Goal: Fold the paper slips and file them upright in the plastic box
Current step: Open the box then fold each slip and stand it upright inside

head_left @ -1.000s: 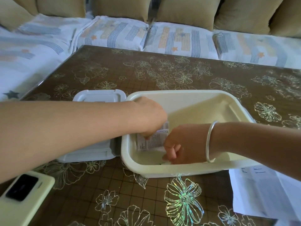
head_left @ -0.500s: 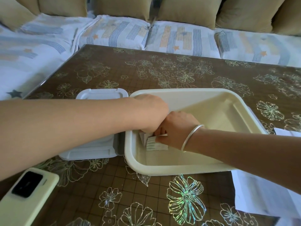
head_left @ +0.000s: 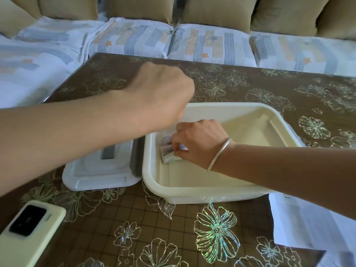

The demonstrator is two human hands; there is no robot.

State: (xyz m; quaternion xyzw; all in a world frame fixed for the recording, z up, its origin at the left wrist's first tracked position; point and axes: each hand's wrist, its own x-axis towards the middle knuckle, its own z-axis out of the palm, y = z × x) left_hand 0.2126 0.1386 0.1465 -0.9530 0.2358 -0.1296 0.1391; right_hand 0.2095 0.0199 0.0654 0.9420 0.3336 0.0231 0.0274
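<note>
A cream plastic box (head_left: 192,193) stands open on the flowered table. Folded paper slips (head_left: 168,154) stand against its left inner wall. My right hand (head_left: 198,140), a silver bangle on its wrist, reaches into the box and pinches the slips with curled fingers. My left hand (head_left: 163,95) hovers above the box's back left corner, blurred, its fingers curled downward; nothing shows in it, and its fingertips are hidden behind the knuckles.
The box's white lid (head_left: 100,174) lies flat just left of the box. A pale green phone (head_left: 25,234) sits at the near left. White paper sheets (head_left: 308,224) lie at the near right. A cushioned sofa (head_left: 192,39) runs behind the table.
My left hand has lifted out of the box and moved up and back. My right hand stays on the slips at the left wall. The camera has moved closer.
</note>
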